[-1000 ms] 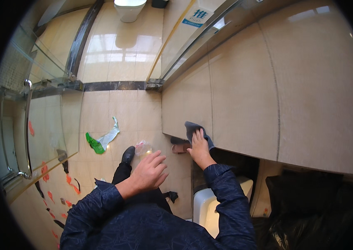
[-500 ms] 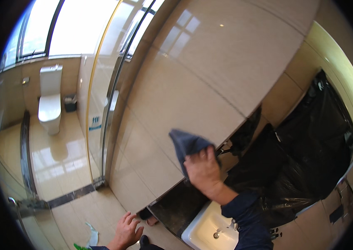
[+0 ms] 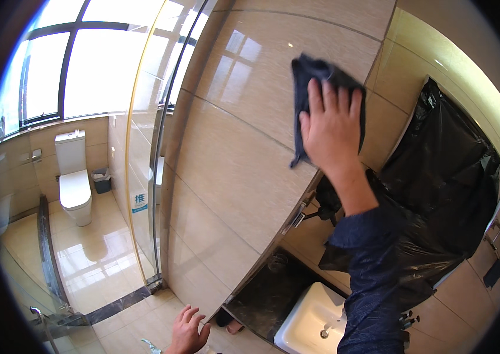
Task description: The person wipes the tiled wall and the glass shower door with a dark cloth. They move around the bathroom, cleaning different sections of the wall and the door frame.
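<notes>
My right hand lies spread against a dark blue-grey cloth, pressing it flat on the beige tiled wall. The fabric shows beyond the fingertips and to the left of the thumb, one corner hanging down. Low in the picture, my left hand hovers off the wall's foot, fingers apart, holding nothing.
Below my right arm, a white basin sits in a dark counter. Black plastic sheeting covers the mirror area at right. At left are a glass door, a toilet and a small bin.
My right hand has slid the cloth up the wall and to the right, its arm now stretched higher. The view has shifted slightly; my left hand stays low with fingers apart.
</notes>
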Demonstrator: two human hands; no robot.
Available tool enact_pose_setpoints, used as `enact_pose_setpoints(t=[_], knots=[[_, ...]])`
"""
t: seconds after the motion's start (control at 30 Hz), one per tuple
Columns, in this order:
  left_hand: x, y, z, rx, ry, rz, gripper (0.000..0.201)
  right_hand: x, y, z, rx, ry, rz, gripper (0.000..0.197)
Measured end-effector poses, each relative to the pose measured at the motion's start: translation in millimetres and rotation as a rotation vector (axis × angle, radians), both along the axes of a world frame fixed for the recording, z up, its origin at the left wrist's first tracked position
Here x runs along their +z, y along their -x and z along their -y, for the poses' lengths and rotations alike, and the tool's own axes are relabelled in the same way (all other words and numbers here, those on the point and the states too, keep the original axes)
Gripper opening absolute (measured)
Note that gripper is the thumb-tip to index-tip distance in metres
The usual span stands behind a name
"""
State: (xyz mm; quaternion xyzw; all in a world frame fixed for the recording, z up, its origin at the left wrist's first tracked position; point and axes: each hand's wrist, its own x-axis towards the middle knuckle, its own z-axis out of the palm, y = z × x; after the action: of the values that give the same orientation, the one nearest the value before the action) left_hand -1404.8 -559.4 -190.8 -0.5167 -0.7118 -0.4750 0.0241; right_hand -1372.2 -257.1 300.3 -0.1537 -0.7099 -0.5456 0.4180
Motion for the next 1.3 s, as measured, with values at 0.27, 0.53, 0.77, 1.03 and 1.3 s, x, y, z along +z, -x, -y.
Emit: enact_pose_setpoints(t=[0.27,0.53,0.77,1.03,1.3], knots=[[89,0,-50,-0.116,-0.126,0.082,0.051,-150,-4,-10,0.057,0.171,0.403,0.066],[252,9,-187,-0.258,-0.491,-0.014,0.076,-133,-11,-12,0.131,0.252,0.352,0.047],[294,10,-254,-0.303,-0.702,0.127,0.072,-103,-54,-24,0.505,0.274,0.296,0.040],[355,30,-293,-0.035,-0.616,-0.207,0.057,-114,-99,-48,0.949,0.373,-0.026,0.047],[412,91,-310,0.082,-0.768,-0.210,0.071,-123,-60,-38,1.004,0.536,-0.094,0.082]])
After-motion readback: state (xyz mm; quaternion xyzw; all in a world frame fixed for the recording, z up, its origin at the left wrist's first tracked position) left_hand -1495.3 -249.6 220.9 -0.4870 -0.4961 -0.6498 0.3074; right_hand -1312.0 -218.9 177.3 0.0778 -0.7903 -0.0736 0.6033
